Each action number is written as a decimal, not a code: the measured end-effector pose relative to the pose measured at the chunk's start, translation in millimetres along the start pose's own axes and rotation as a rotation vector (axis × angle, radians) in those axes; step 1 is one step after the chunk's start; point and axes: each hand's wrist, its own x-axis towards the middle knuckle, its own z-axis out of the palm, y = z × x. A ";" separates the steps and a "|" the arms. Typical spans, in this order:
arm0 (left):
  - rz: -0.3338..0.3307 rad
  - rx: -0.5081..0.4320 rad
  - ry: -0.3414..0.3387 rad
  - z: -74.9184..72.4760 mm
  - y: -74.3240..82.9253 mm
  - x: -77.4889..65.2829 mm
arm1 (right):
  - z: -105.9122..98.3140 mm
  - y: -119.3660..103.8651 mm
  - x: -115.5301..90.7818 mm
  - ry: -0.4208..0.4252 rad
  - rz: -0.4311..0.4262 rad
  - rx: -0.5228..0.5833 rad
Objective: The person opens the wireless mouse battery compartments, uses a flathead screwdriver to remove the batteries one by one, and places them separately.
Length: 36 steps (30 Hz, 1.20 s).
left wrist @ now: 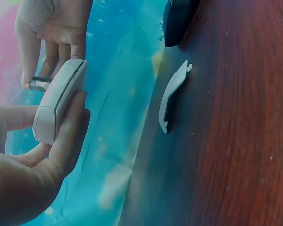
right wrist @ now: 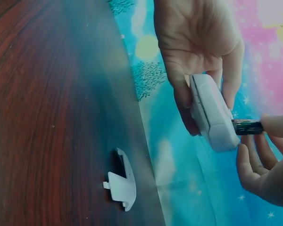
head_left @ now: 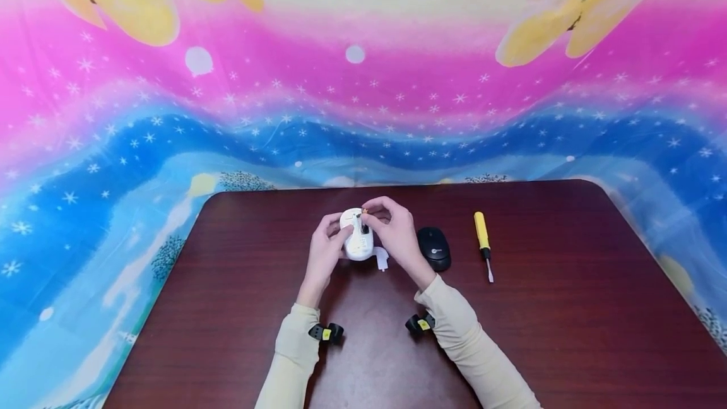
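Right wrist: battery (right wrist: 246, 126) pinched in right fingers (right wrist: 276, 126) at white mouse (right wrist: 214, 117).

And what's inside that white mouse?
A dark battery, pinched by the right grip, juts out at the open slot in the white mouse. How deep it reaches, and anything beneath it, is covered.

This seems an improvised recording corner; the wider room cannot be told. A snowflake-printed cloth backdrop (head_left: 352, 96) stands behind and beside the wood-grain counter (head_left: 227, 314), with wrist cameras (head_left: 336, 333) above it.
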 end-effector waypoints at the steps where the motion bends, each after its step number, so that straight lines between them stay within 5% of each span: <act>1: 0.001 0.006 -0.002 0.0 0.4 0.1 | -0.8 -0.7 0.2 0.014 0.004 0.039; 10: 0.016 0.040 0.012 -3.8 -6.9 1.7 | -11.0 1.7 2.4 0.054 0.195 0.290; 22: 0.003 0.067 0.006 -9.8 -9.7 2.8 | -21.9 11.4 -2.3 0.018 0.323 0.201; 26: -0.004 0.076 0.014 -11.9 -11.3 3.3 | -25.5 15.7 -6.0 -0.071 0.398 0.131; 32: -0.006 0.077 0.018 -14.6 -11.9 2.9 | -26.1 29.8 -13.3 -0.332 0.523 0.080; 36: -0.005 0.073 0.015 -14.1 -11.1 1.6 | -23.5 39.5 -17.9 -0.398 0.562 0.072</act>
